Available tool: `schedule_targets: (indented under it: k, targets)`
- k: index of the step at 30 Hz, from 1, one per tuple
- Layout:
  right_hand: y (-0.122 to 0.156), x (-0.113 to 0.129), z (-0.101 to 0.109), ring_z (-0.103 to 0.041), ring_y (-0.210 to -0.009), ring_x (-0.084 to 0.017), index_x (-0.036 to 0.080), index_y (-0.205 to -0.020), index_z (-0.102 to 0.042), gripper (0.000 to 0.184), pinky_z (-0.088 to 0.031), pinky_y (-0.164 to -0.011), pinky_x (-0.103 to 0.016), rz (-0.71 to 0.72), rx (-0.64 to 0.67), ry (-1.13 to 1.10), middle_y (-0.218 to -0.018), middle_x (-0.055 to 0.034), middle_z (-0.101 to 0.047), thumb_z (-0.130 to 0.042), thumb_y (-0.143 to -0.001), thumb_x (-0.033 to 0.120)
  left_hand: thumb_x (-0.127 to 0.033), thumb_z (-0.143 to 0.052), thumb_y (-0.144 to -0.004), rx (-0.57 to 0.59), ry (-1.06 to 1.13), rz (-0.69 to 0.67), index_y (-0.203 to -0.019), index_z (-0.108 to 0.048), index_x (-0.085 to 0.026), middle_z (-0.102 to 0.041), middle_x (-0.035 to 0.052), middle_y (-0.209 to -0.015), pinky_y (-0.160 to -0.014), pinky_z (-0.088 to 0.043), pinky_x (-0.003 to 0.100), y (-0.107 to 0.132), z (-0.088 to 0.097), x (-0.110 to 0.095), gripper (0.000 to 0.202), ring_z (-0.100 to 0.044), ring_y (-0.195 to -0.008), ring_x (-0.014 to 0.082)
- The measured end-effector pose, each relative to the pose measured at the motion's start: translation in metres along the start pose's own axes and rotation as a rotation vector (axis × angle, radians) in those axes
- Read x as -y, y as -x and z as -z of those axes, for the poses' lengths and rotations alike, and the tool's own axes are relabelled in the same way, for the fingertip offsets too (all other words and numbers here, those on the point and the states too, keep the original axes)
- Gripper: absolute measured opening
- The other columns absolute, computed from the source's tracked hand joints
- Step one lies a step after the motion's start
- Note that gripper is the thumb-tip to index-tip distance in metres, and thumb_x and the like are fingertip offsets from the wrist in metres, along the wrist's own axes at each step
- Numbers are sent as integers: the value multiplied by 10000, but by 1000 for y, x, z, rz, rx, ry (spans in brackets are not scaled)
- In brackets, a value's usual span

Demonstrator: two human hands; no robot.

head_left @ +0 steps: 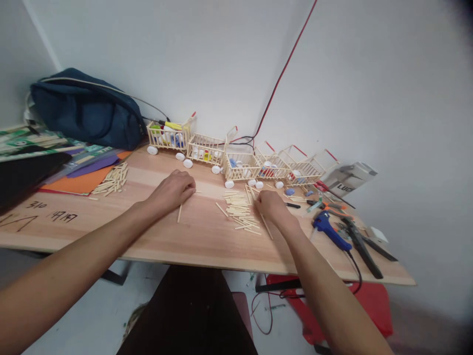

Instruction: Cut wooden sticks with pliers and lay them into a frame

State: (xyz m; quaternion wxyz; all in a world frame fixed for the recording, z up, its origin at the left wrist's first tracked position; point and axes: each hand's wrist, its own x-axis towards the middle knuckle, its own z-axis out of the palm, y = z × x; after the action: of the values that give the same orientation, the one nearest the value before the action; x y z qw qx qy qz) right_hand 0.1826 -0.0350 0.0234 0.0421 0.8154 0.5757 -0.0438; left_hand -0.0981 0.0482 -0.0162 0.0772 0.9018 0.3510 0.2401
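Note:
My left hand [173,190] rests on the table left of centre, its fingers curled together. A short wooden stick [198,192] pokes out beyond its fingertips, and a longer wooden stick [180,213] lies just below the hand. With fingers closed and pointing down, my right hand [272,204] is at the right edge of a pile of short wooden sticks [238,209]. Long thin sticks [266,228] lie under and beside it. Its fingertips are partly hidden, so what they hold cannot be made out.
Several small stick-built carts [242,170] with white wheels line the wall. At right lie a blue glue gun [330,230], pliers [364,249] and a box [351,178]. At left are another stick pile [113,180], coloured sheets [76,181] and a blue bag [88,111].

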Motion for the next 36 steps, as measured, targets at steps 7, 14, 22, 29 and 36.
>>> schedule_targets:
  k: [7,14,22,29,36]
  targets:
    - [18,-22,7,-596,-761,-161,108,-841,-671,185,-361,-645,-241,97,-38,-77,-835,-111,-688,-499,-833,175,-272,-496,-883,-159,59,-15,-888,-674,-157,-675,89,-901,-859,-414,366,1,8,-6,212,-547,-919,236]
    - [78,-36,12,-446,-572,-93,173,-741,-545,319,-344,-570,-223,418,206,-839,-618,32,-511,-552,-839,476,-285,-569,-863,-268,441,4,-956,-732,-195,-729,56,-999,-855,-478,323,2,30,-69,208,-633,-932,195]
    - [114,-6,3,-484,-550,-90,195,-748,-512,409,-394,-553,-231,375,345,-1100,-653,20,-567,-632,-753,586,-285,-560,-868,-176,859,200,-1134,-707,-216,-759,39,-942,-771,-530,274,19,3,-134,312,-681,-808,162]
    - [120,-1,-2,-437,-505,-69,168,-752,-617,385,-323,-480,-209,340,334,-1141,-596,39,-494,-649,-739,552,-237,-590,-827,-232,1006,284,-962,-758,-193,-741,18,-748,-628,-539,224,22,-7,-142,220,-652,-641,124]
    - [124,-1,-11,-423,-416,-68,154,-792,-699,395,-309,-417,-205,306,384,-1172,-505,44,-486,-615,-775,539,-249,-599,-818,-192,1036,278,-949,-761,-208,-728,17,-715,-645,-546,238,25,-13,-146,213,-644,-623,125]
